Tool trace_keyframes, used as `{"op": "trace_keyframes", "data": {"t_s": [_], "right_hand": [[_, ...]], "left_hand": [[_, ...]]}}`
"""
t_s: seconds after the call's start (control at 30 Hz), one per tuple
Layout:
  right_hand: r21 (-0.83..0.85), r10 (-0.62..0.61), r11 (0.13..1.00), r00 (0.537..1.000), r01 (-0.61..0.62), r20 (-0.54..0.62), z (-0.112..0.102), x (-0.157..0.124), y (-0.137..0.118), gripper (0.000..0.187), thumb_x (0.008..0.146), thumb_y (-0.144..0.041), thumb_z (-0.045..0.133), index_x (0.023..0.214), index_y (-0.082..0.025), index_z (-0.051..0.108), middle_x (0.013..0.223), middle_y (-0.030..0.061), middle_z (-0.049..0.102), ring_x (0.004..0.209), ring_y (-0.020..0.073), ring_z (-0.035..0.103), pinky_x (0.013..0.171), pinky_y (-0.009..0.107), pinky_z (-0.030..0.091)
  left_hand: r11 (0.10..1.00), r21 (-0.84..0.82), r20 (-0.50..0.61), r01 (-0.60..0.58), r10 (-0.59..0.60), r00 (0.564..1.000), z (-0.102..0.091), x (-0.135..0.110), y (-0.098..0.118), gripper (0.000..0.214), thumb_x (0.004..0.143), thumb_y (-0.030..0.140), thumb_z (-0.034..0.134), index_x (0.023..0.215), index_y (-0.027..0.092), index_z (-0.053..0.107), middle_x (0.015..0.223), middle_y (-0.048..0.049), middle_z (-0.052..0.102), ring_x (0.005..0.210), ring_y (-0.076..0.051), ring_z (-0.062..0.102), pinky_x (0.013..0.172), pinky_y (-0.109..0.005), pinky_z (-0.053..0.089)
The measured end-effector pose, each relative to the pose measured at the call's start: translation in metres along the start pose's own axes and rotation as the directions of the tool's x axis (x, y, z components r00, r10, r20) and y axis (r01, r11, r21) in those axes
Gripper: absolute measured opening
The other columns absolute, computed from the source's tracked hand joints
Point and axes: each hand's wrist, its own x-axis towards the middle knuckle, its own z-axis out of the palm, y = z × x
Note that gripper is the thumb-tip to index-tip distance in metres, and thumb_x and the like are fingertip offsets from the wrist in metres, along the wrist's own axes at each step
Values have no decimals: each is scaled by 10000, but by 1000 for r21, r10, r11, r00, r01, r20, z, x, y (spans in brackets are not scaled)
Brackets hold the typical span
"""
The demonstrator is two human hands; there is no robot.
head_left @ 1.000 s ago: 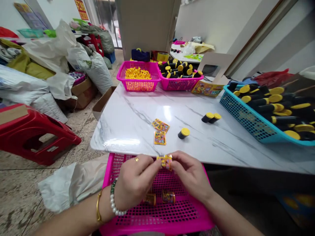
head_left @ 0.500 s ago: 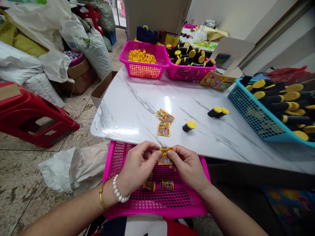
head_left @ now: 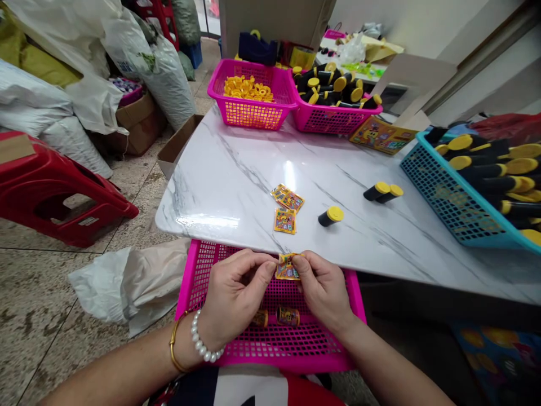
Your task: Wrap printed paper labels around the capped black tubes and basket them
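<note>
A small yellow printed sticker is pinched between my left hand and my right hand, just above a pink basket on my lap. Both hands are closed on it with thumb and fingers. Two stickered tubes lie in that basket under my hands. A few more stickers lie on the marble table just beyond. A black tube with a yellow cap lies to their right, and two more tubes lie farther right.
A blue basket of black tubes stands at the right. At the table's far end stand a pink basket of yellow caps and a pink basket of tubes. A red stool, bags and a cardboard box lie on the floor at left.
The view tilted down and a little nearer. My hands stayed together over the lap basket, and the sticker between them turned from a small folded shape to a flatter one.
</note>
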Motion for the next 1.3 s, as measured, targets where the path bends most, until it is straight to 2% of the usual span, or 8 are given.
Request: {"op": "trace_keyframes", "data": {"t_s": [0.3, 0.5, 0.63, 0.7, 0.77, 0.87, 1.0, 1.3], "right_hand": [[-156, -283, 946, 959, 284, 27, 8, -3, 0, 313, 950, -225, 478, 639, -192, 469, 605, -17, 480, 563, 106, 448, 533, 242, 321], [-289, -362, 885, 930, 365, 66, -17, 9, -8, 135, 923, -247, 522, 823, -213, 606, 711, 35, 601, 648, 156, 557, 600, 280, 440], [-564, -404, 781, 906, 268, -129, -64, 50, -2, 369, 838, -299, 621, 1200, -234, 592, 1258, 124, 573, 1087, 297, 547, 929, 458, 446], [-576, -364, 778, 927, 250, -89, -81, 66, 5, 336, 820, -264, 613, 1152, -216, 633, 1216, 116, 608, 1068, 302, 567, 955, 492, 434], [-458, -259, 867, 962, 193, -85, -88, 71, 9, 272, 810, -256, 618, 1072, -198, 662, 1053, 97, 670, 926, 261, 624, 875, 458, 490], [19, -58, 998, 993, 61, -103, -82, 64, 8, 322, 800, -306, 662, 1103, -202, 631, 967, 72, 680, 795, 204, 645, 736, 378, 542], [529, 15, 848, 998, 17, -55, -66, 55, -3, 300, 803, -328, 674, 1082, -221, 644, 938, 48, 684, 730, 159, 636, 707, 338, 548], [510, -1, 857, 990, 73, -142, -57, 64, -12, 234, 789, -313, 689, 992, -211, 632, 964, 56, 690, 905, 188, 659, 862, 364, 540]], "left_hand": [[975, -121, 45, 185, -181, 983, 4, 9, -4, 130, 762, 241, 707, 864, 183, 761, 823, -61, 693, 724, -143, 620, 638, -259, 499], [680, -341, 333, 649, -558, 760, 3, 16, -12, 207, 777, 355, 692, 797, 150, 689, 416, 51, 503, 321, -45, 392, 340, -155, 252], [542, -455, 428, 707, -563, 707, 0, 21, -13, 216, 762, 320, 715, 872, 138, 671, 542, 23, 605, 318, -12, 388, 325, -133, 203], [492, -487, 456, 721, -561, 691, -2, 27, -11, 219, 758, 296, 721, 894, 131, 673, 583, 2, 634, 328, -5, 389, 319, -127, 177], [450, -522, 464, 724, -562, 684, -6, 37, -8, 189, 775, 284, 706, 878, 131, 668, 519, 7, 603, 322, -5, 359, 314, -123, 137], [410, -578, 483, 706, -525, 701, -9, 58, -6, 143, 794, 260, 682, 850, 131, 662, 478, 17, 570, 305, 4, 285, 304, -128, 81], [427, -594, 509, 681, -457, 730, -6, 87, -4, 154, 783, 222, 679, 869, 94, 678, 530, 4, 588, 309, 20, 261, 293, -127, 62], [416, -604, 502, 680, -465, 730, 16, 102, 7, 138, 769, 211, 690, 800, 100, 614, 492, 41, 521, 313, 9, 312, 268, -100, 123]]}}
